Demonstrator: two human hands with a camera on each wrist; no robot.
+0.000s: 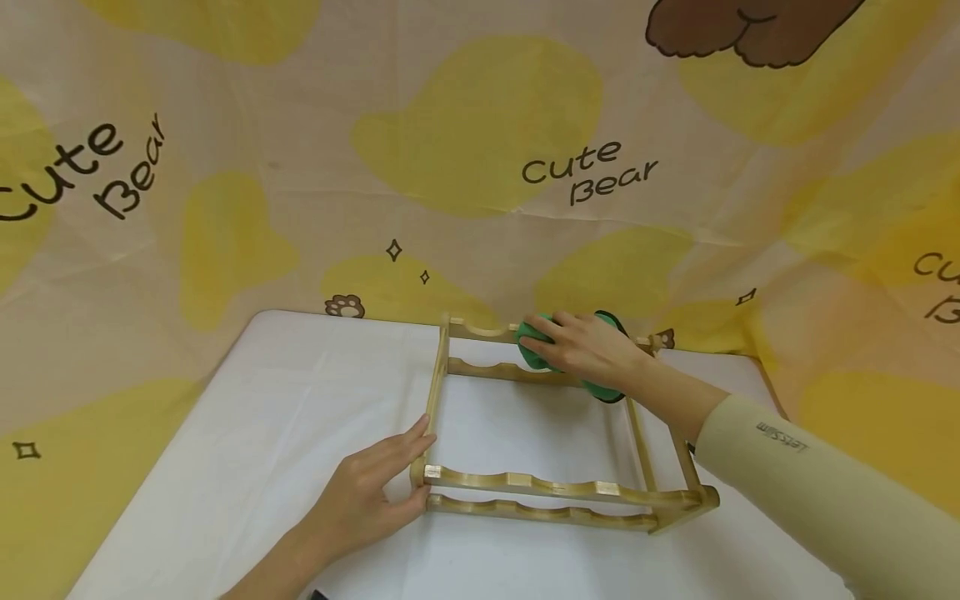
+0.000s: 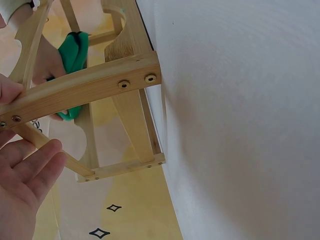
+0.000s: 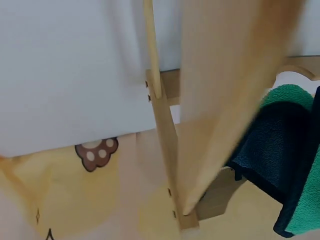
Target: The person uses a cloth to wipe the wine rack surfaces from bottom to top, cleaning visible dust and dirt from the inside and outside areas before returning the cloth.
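Observation:
A light wooden rack (image 1: 517, 481) with scalloped rails stands on the white table. My left hand (image 1: 375, 483) holds its near left corner; in the left wrist view the thumb and fingers lie on either side of a screwed end bar (image 2: 90, 82). At the far scalloped rail (image 1: 480, 332), my right hand (image 1: 585, 342) grips a green cloth (image 1: 534, 343) against the wood. Part of the cloth hangs below the hand. The right wrist view shows the cloth (image 3: 300, 200) with a dark underside and dark edging, beside a blurred wooden bar (image 3: 225, 100).
The white table (image 1: 300, 392) ends just behind the rack. A yellow and beige printed curtain (image 1: 465, 167) with bear lettering rises behind it and along the sides. A small dark object (image 1: 318, 595) shows at the bottom edge of the head view.

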